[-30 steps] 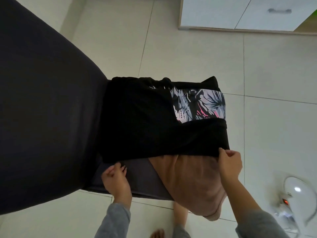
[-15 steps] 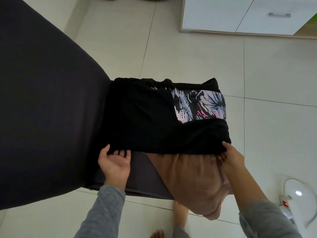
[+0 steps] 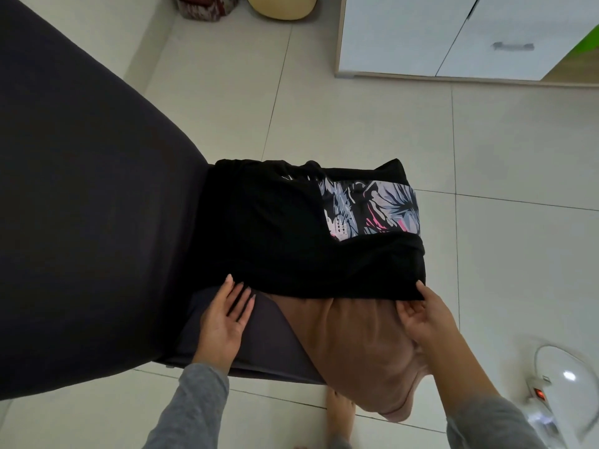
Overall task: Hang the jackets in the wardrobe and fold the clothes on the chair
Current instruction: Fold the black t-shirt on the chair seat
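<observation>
Folding the black garment on the chair

The chair [image 3: 97,222] fills my left; on its seat the black garment [image 3: 269,241] lies folded over a tan one [image 3: 363,338] that spills off the front edge. My left hand [image 3: 223,322] lies open and flat at the garment's near hem, fingers [image 3: 238,294] spread; my right hand [image 3: 428,319] pinches the hem's right corner. I judge the fold half done: next, lift both corners together and carry them evenly across.

we find no legible text, label, brand, number or sign; the marks on the dark red bag [image 3: 207,6] at far left are too blurred.
</observation>
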The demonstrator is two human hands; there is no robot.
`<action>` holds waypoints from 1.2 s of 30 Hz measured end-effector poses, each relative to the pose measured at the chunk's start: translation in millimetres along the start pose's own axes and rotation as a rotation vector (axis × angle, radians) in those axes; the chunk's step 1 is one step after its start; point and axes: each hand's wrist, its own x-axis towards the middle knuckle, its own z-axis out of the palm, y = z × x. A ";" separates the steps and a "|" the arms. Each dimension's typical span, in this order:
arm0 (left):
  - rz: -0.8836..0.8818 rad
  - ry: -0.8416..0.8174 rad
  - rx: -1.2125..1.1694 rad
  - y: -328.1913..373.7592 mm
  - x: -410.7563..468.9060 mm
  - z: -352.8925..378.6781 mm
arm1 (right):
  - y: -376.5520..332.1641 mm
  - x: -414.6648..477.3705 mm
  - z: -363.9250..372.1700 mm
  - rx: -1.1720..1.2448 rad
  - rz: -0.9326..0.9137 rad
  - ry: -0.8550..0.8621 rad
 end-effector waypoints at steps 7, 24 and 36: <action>-0.027 0.090 0.143 -1.6 4.9 12.3 | 7.8 -2.3 -1.6 0.017 -0.049 -0.050; -0.060 0.066 0.428 -38.1 -15.3 52.9 | 27.1 -21.6 14.8 -0.163 -0.144 -0.132; -0.098 -0.074 0.157 -103.6 -60.6 91.0 | 29.5 -31.1 19.4 -0.172 -0.236 -0.115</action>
